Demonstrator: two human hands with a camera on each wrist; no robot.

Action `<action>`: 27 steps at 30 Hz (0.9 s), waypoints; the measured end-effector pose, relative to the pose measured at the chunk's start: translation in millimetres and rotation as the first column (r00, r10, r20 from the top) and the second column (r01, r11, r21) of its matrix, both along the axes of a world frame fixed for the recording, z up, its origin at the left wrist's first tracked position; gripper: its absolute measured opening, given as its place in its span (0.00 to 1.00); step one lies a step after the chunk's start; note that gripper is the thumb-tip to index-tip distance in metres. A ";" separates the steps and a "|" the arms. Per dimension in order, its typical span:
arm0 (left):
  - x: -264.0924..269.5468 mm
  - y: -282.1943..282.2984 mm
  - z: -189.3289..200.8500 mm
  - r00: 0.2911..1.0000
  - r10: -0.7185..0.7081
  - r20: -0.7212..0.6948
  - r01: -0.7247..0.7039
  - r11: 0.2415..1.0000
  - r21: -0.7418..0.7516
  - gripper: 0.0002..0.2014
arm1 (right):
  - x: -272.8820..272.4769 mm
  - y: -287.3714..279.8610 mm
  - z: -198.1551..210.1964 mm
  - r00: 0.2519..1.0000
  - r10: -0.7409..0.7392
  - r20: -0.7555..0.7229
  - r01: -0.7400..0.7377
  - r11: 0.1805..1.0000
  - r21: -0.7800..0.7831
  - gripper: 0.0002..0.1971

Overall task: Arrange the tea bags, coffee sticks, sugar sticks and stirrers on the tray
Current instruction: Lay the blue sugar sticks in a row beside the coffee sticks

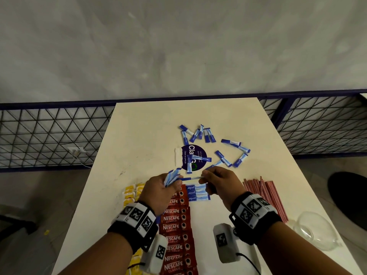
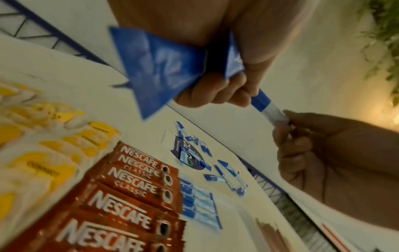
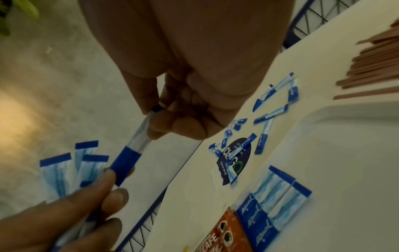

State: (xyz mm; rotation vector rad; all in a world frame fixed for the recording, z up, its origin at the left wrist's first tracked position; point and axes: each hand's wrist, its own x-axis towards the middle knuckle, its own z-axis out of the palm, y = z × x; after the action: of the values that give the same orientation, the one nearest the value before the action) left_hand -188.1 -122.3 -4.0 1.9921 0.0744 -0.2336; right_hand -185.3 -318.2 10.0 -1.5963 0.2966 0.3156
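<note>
My left hand (image 1: 174, 182) grips a fanned bundle of blue sugar sticks (image 1: 171, 176) above the white surface (image 1: 143, 135). My right hand (image 1: 205, 177) pinches the pale end of a single sugar stick (image 1: 191, 178), whose blue end reaches my left fingers. In the left wrist view the bundle (image 2: 159, 68) sits in my curled fingers (image 2: 215, 92), and the single stick (image 2: 263, 104) runs to my right hand (image 2: 285, 122). Three sugar sticks (image 1: 198, 192) lie side by side below my hands. Loose sugar sticks (image 1: 234, 153) are scattered farther back.
Red Nescafe coffee sticks (image 1: 176, 231) form a column down the middle. Yellow tea bags (image 1: 133, 192) lie at its left, red stirrers (image 1: 264, 195) at the right. A clear glass bowl (image 1: 315, 231) stands near the right edge. A round purple sticker (image 1: 193, 157) lies under some sugar sticks.
</note>
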 end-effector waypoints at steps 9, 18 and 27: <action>5.4 -2.6 -7.5 0.986 0.160 -0.054 -0.167 0.972 -0.166 0.06 | -1.2 -1.1 -8.6 0.999 -0.007 0.047 0.012 0.993 -0.118 0.03; 1.4 14.3 -15.9 0.987 0.154 -0.034 -0.155 0.988 -0.027 0.06 | -13.8 -39.7 -64.6 0.987 -0.107 -0.117 0.074 0.964 -0.256 0.05; -9.3 26.5 -18.2 0.986 0.149 -0.081 -0.152 0.988 -0.033 0.05 | -23.5 -29.2 -100.8 0.932 -0.016 -0.363 -0.165 0.871 -0.464 0.06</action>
State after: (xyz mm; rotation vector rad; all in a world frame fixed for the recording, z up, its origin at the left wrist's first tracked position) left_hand -197.4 -95.8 -22.2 1.9279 0.2677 -0.2131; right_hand -208.8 -347.4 -90.8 -2.0529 0.6349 0.6346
